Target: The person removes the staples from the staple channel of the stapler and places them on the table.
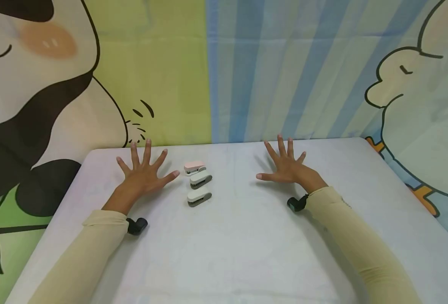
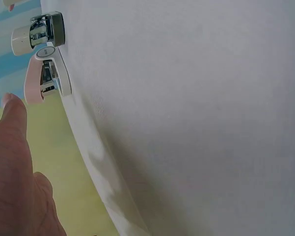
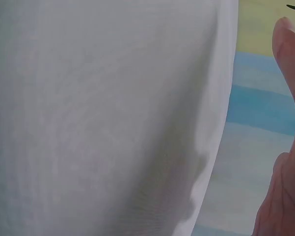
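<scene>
Three small staplers lie in a loose column left of the table's middle: a pink one (image 1: 194, 166) at the back, a white and grey one (image 1: 200, 179) just in front of it, and another white and grey one (image 1: 199, 196) nearest me. My left hand (image 1: 143, 175) is spread wide to their left, its thumb pointing toward them without touching. In the left wrist view the pink stapler (image 2: 34, 81) shows beyond the thumb. My right hand (image 1: 286, 166) is also spread, well to the right of the staplers, holding nothing.
A white cloth covers the table (image 1: 239, 253). Behind it hangs a printed curtain (image 1: 163, 76) with cartoon animals and stripes. Each wrist wears a small black camera, on the left (image 1: 136, 226) and on the right (image 1: 297, 204).
</scene>
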Demonstrator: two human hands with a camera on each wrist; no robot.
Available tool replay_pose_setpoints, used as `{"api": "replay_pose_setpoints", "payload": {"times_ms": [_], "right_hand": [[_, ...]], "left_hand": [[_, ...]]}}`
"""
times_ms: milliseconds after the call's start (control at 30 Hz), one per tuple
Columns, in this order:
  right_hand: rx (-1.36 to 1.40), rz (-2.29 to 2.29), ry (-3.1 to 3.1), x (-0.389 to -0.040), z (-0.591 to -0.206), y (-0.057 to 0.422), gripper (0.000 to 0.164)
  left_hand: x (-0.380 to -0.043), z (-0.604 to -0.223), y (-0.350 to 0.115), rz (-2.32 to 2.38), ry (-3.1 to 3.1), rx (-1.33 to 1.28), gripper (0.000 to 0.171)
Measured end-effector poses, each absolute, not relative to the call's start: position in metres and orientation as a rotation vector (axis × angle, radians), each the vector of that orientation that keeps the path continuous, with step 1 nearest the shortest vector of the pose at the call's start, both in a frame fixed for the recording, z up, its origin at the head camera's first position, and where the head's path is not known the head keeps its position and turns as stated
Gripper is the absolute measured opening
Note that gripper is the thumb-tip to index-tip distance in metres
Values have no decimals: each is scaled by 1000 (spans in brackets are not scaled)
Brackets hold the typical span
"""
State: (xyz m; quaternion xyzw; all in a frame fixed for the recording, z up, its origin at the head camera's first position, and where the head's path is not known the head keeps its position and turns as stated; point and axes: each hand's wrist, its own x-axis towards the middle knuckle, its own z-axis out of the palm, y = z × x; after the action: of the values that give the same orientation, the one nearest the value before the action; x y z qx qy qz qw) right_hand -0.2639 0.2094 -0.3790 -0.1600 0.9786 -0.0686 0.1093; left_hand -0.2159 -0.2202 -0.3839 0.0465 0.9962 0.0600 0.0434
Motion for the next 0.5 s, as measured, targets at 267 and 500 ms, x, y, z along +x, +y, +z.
{"api": "replay_pose_setpoints", "payload": {"times_ms": [267,500], "right_hand": [[-513,-193,2889,-265,-376,208,121],[-685,-336,2921,-262,-375,204,116]], "left_hand": [[-213,-379,-221,174,3067,119,94],[-203,-373,-209,398,3168,99,70]]}}
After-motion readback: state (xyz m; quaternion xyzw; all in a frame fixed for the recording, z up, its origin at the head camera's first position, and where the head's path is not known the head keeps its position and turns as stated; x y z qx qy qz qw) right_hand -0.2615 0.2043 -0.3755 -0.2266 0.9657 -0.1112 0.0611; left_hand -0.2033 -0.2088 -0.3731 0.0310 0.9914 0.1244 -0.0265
